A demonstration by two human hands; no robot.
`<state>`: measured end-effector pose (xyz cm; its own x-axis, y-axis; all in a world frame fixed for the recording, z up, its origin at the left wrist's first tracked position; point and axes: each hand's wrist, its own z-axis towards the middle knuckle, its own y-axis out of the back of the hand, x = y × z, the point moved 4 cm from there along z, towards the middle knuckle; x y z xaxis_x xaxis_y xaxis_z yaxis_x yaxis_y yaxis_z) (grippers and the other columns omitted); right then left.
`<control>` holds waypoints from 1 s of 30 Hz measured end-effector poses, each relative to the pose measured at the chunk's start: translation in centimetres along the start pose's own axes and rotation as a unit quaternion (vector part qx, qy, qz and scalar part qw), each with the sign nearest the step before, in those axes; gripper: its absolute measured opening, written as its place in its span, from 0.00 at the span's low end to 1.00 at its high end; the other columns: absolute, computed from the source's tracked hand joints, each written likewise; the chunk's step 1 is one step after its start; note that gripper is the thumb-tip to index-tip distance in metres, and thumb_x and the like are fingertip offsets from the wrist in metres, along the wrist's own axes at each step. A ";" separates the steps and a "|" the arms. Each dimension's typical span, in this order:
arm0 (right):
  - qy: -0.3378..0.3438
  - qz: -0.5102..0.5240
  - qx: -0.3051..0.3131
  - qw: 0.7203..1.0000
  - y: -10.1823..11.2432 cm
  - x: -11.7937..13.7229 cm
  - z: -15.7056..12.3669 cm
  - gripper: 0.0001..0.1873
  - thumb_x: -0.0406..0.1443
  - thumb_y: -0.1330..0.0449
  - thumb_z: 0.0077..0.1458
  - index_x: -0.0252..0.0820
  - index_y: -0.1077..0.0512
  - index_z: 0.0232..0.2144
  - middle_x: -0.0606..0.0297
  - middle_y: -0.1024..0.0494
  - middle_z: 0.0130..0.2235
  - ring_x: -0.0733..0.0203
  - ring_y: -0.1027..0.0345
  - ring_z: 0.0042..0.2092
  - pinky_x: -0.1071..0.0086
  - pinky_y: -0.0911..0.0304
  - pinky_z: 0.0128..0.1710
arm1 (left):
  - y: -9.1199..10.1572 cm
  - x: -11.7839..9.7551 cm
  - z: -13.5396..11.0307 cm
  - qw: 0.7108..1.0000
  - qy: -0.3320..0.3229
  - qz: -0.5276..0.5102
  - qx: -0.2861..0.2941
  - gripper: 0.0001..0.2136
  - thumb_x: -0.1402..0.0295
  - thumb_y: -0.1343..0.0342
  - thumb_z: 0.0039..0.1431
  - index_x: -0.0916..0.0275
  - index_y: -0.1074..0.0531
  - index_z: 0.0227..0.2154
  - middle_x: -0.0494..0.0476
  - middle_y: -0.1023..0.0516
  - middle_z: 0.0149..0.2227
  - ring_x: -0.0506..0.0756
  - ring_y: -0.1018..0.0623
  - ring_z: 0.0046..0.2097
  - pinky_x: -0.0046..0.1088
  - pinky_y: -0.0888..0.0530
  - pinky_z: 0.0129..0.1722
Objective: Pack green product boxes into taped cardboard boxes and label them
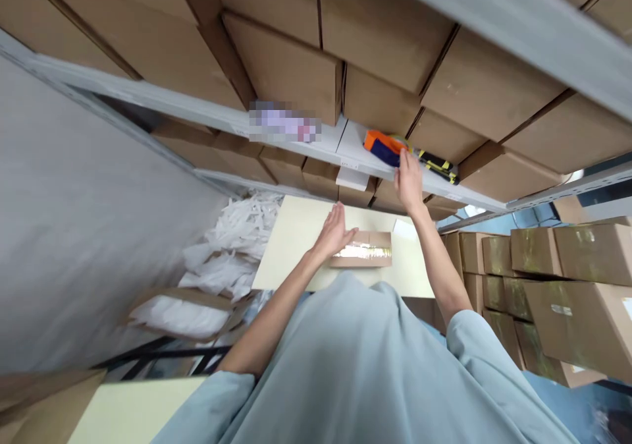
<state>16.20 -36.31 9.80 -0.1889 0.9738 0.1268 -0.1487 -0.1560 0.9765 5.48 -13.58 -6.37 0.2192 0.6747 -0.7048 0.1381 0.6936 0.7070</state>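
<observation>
On the pale yellow table (296, 233) lies a small cardboard box (375, 259) with shiny clear tape along its top. My left hand (336, 233) rests at the box's left end, fingers stretched out and thumb apart. Up at the shelf edge, my right hand (409, 180) has its fingers closed on the near end of an orange and dark blue tape dispenser (382, 147). The fingertips are partly hidden. Just right of that hand, black and yellow utility knives (437, 166) lie on the white shelf (328, 138).
Large cardboard boxes (385, 29) fill the shelf above, with smaller ones beneath. Taped cartons (567, 305) are stacked at the right. White shredded packing material (247, 226) heaps up left of the table, beside a grey wall (99, 220). A white paper (405, 228) lies near the box.
</observation>
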 end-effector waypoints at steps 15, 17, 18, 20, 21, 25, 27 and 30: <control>-0.256 0.121 0.183 0.941 -17.0 1.4 -23.0 0.58 0.61 0.52 0.77 0.16 0.62 0.83 0.28 0.52 0.83 0.39 0.55 0.85 0.50 0.48 0.81 | -7.3 1.4 -8.1 0.955 0.294 -0.029 0.022 0.44 0.42 0.47 0.75 0.75 0.43 0.77 0.83 0.25 0.72 0.76 0.21 0.71 0.51 0.23 0.66; -0.305 0.104 0.205 0.924 -17.6 0.4 -22.2 0.63 0.64 0.48 0.74 0.16 0.63 0.83 0.25 0.51 0.82 0.36 0.48 0.83 0.51 0.41 0.78 | -8.4 1.8 -7.6 0.948 0.317 -0.035 0.014 0.55 0.36 0.40 0.68 0.79 0.49 0.80 0.87 0.30 0.75 0.78 0.25 0.74 0.54 0.24 0.68; -0.326 0.102 0.225 0.913 -18.0 -0.3 -22.0 0.65 0.65 0.48 0.73 0.17 0.64 0.83 0.25 0.48 0.81 0.34 0.43 0.81 0.51 0.37 0.75 | -8.9 2.3 -7.4 0.943 0.332 -0.036 0.009 0.59 0.35 0.37 0.64 0.79 0.50 0.80 0.88 0.31 0.75 0.80 0.25 0.74 0.55 0.24 0.68; -0.334 0.134 0.262 0.896 -19.0 -1.8 -21.8 0.60 0.64 0.51 0.74 0.22 0.60 0.83 0.27 0.38 0.78 0.38 0.34 0.77 0.54 0.33 0.71 | -9.9 3.5 -7.1 0.933 0.358 -0.037 0.007 0.61 0.35 0.32 0.61 0.77 0.48 0.80 0.88 0.26 0.72 0.81 0.24 0.72 0.55 0.23 0.67; -0.319 0.169 0.272 0.892 -19.5 -2.5 -21.8 0.55 0.63 0.54 0.75 0.25 0.55 0.83 0.30 0.34 0.77 0.42 0.31 0.75 0.57 0.32 0.70 | -10.3 4.1 -7.0 0.930 0.364 -0.043 0.010 0.58 0.37 0.32 0.62 0.75 0.44 0.79 0.85 0.23 0.69 0.79 0.21 0.70 0.53 0.22 0.65; -0.244 0.311 0.246 0.885 -20.7 -4.5 -22.2 0.47 0.60 0.66 0.78 0.30 0.37 0.76 0.36 0.27 0.73 0.52 0.30 0.73 0.64 0.35 0.70 | -10.2 5.7 -6.7 0.941 0.319 -0.107 0.018 0.34 0.46 0.36 0.72 0.66 0.28 0.70 0.71 0.14 0.62 0.69 0.15 0.64 0.43 0.20 0.63; -0.271 0.327 0.208 0.881 -20.9 -5.1 -22.7 0.49 0.63 0.65 0.76 0.31 0.33 0.73 0.36 0.25 0.72 0.50 0.30 0.72 0.62 0.35 0.70 | -9.4 6.0 -6.7 0.944 0.290 -0.153 0.023 0.27 0.52 0.37 0.74 0.66 0.25 0.66 0.69 0.14 0.62 0.65 0.15 0.64 0.39 0.20 0.63; -0.344 0.307 0.123 0.879 -20.6 -5.6 -24.1 0.52 0.67 0.60 0.73 0.29 0.32 0.71 0.33 0.25 0.70 0.43 0.30 0.71 0.55 0.33 0.69 | -7.8 6.5 -7.3 0.940 0.297 -0.169 0.011 0.27 0.59 0.36 0.73 0.69 0.26 0.68 0.73 0.17 0.66 0.63 0.15 0.64 0.37 0.20 0.64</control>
<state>-3.06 -42.52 -15.24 0.4843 0.6018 0.6351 0.0061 -0.7282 0.6853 -1.24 -12.75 -16.90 -0.4185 0.4421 -0.7933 0.1233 0.8931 0.4327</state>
